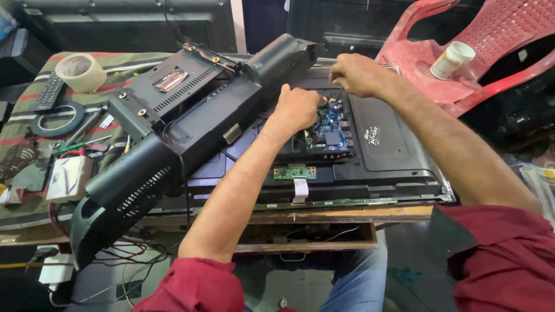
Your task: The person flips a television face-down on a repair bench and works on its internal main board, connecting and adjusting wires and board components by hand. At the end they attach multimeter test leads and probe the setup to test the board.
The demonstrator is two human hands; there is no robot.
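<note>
Basically, left hand [298,107] sits curled, fingers closed on the left edge of the blue main circuit board [332,130], which lies just right of it inside the opened TV chassis [399,173]. Right hand [355,74], fingers pinched at the chassis top edge, is farther; what it grips is unclear.

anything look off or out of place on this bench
The black back cover is off the TV and lies askew, its lower end hanging past the bench edge. That leaves the blue circuit board bare, by the left hand. A red chair lies tipped beside the right hand.
</note>
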